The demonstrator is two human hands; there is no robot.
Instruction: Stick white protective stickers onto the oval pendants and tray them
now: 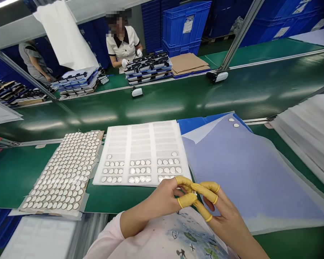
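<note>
Left grip (166, 196) and right grip (223, 205) pinching one shiny piece (194, 192) | two discs (236, 125) on one bluish sheet (226, 169)

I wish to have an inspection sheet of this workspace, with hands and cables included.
Surface: green table, partly covered.
Work things: white tray, discs in its nearer rows; board on the left, covered with discs.
Clutter: thin sheet right of the tray, two discs on its far corner; white sheets at far right.
Hands: left hand and right hand, in yellow finger covers, meet around a small shiny piece, mostly hidden.
Cables: nothing seen.
Surroundings: green partition; behind it, two people and blue boxes.
</note>
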